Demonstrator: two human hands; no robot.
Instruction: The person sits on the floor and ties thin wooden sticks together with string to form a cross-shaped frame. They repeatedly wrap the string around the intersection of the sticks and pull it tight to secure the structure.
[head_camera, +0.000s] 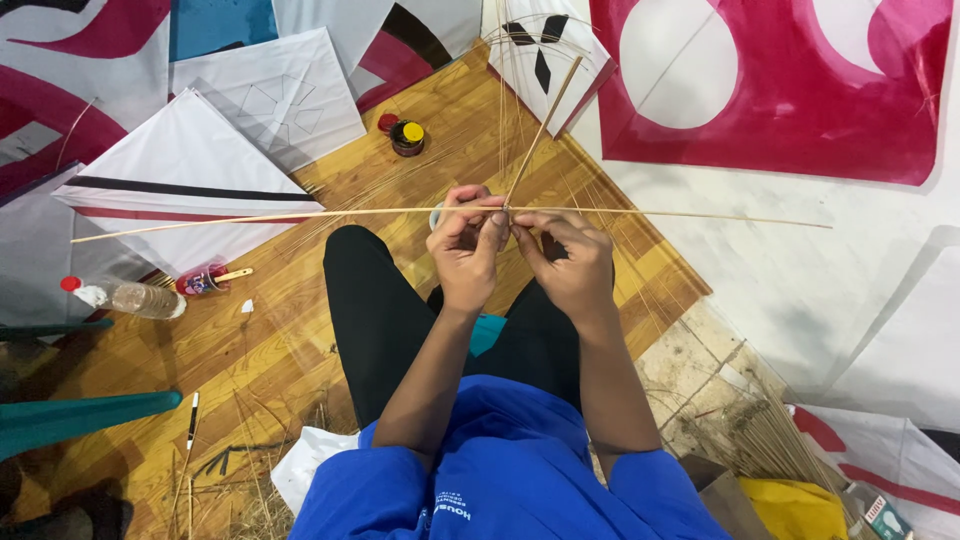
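Observation:
My left hand (465, 250) and my right hand (567, 262) meet at the crossing of two thin bamboo sticks. The long stick (250, 218) runs level from far left to far right. The shorter stick (545, 125) rises from the crossing toward the upper right. Both hands pinch the joint with fingertips, just above my black-trousered knees. A small roll, perhaps tape or thread (436, 216), peeks out behind my left hand. Whether thread runs between my fingers I cannot make out.
White paper kites (190, 170) lie at left on the wooden floor (290, 330); a red and white sheet (780, 90) lies upper right. A small jar with a yellow lid (407, 137), a plastic bottle (130, 297), a pen (192, 420) and a bundle of bamboo sticks (765, 440) surround me.

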